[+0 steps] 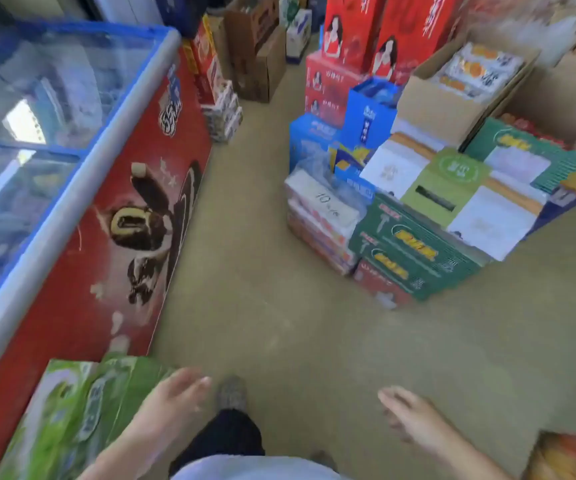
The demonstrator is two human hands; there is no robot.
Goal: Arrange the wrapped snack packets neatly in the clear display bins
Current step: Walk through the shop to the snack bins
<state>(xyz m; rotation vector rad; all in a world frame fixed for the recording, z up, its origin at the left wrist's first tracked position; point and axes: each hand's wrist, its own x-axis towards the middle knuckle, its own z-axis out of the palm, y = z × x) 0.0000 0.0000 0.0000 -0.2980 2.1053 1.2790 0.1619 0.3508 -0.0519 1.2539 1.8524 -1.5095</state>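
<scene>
Head view: we start with the biggest thing, the red chest freezer (pixel 82 216) with its blue-framed glass lid, which runs along our left side and away up the aisle. The bare floor (pixel 279 323) opens ahead of us. Across it, ahead and to the right, stands a stack of cartons (pixel 418 251) in green, blue, white and red. Behind that stack an open cardboard box (pixel 452 95) holds flat wrapped packs with orange printing. We cannot tell whether these are the snack packets. We see no clear display bins anywhere in this picture, so we judge that the task's own things lie outside it or further on, and that arranging has not begun.

Closer in, a green printed carton (pixel 71 420) sits low on the left against the freezer's front. A red-orange package (pixel 570 459) shows at the lower right corner, too blurred to name.

Our left hand (pixel 175 400) reaches forward with straight fingers and holds nothing. It overlaps the green carton's corner in view, and we cannot tell whether it touches. Our right hand (pixel 414 417) is spread, blurred and empty, well apart from the left. A grey shoe (pixel 231 393) shows between them.

In our judgement the stacked stock lies diagonally ahead and to the right, nearer the right hand, and the green carton is nearer the left.
</scene>
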